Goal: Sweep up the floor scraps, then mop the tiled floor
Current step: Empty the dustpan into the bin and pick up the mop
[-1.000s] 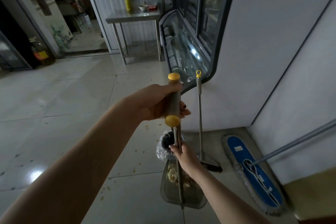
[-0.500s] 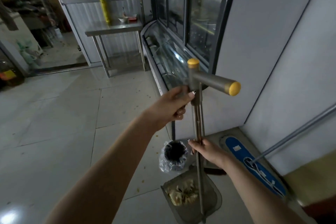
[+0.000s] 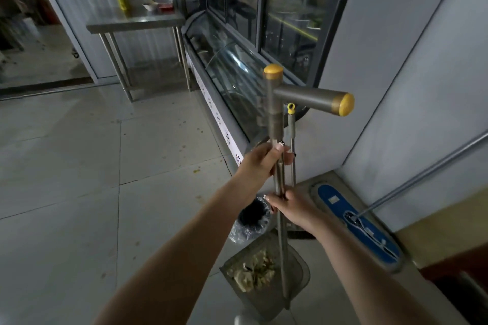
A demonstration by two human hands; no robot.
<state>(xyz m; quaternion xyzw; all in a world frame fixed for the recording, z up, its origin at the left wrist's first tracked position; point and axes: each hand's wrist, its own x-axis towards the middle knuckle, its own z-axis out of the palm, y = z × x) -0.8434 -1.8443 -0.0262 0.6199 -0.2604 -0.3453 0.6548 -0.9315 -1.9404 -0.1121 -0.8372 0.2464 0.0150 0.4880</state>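
A grey long-handled dustpan [image 3: 266, 272] holds a heap of pale food scraps [image 3: 253, 269] low in the view. Its metal pole rises to a T-shaped grip with yellow caps [image 3: 303, 92]. My left hand [image 3: 261, 161] grips the pole just under that grip. My right hand [image 3: 290, 206] grips the same pole lower down. Behind the pole a broom [image 3: 291, 137] with a yellow hanging loop leans on the cabinet. A blue flat mop [image 3: 359, 224] lies on the floor at the right, its handle slanting up along the wall.
A small bin lined with a clear bag [image 3: 250, 219] stands just beyond the dustpan. A glass display counter [image 3: 224, 71] runs along the right, with a steel table [image 3: 134, 24] at its far end. Small yellow scraps [image 3: 196, 171] dot the tiled floor.
The T-grip turned from end-on to pointing right. My left hand slid off the grip down onto the pole. The dustpan with scraps moved a little nearer the bin.
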